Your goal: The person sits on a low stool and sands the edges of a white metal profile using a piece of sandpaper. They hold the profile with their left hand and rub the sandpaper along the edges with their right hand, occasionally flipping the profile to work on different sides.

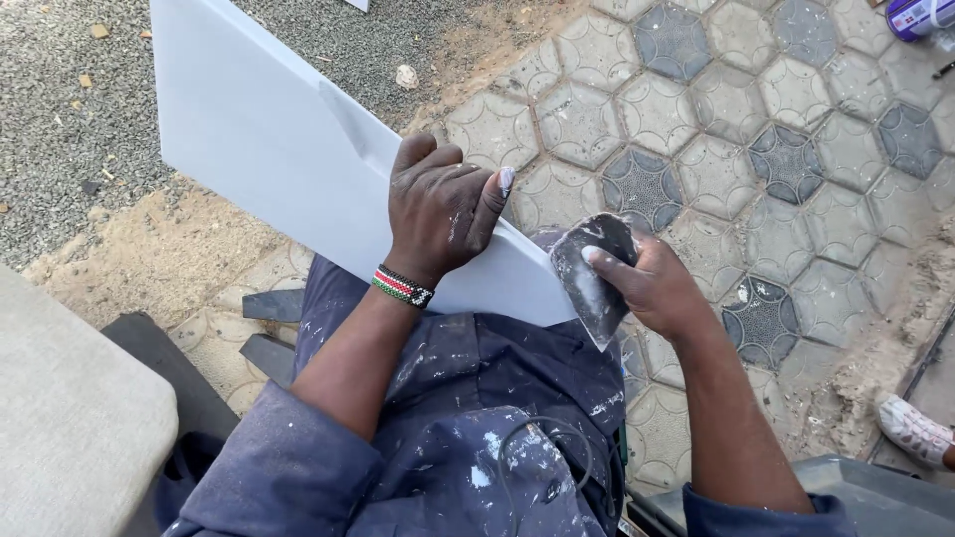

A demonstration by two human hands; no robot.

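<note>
**A:** Left hand (438, 214) lies palm-down on the white panel (269, 139), fingers curled over its upper edge, thumb stretched along the face. It presses on the panel rather than closing round it.

**B:** And the right hand (652, 288)?

**A:** Just off the panel's near corner, pinched on a dark sheet of sandpaper (594, 273), thumb on top, fingers folded behind. The sheet's edge meets the panel's lower end (whether it truly touches, I cannot tell).

**B:** Where's the panel resting?

**A:** Across the person's lap, on paint-spattered blue overalls (477, 398), slanting away toward the gravel (60, 109). There's a beaded wristband (403, 285) on the left wrist, right at the panel's lower edge.

**B:** Anything beyond?

**A:** Hexagonal paving stones (716, 129) right of the panel, a grey cushion (70, 418) below-left of it, and someone else's white shoe (915, 430) far to the right, well apart from the panel.
</note>
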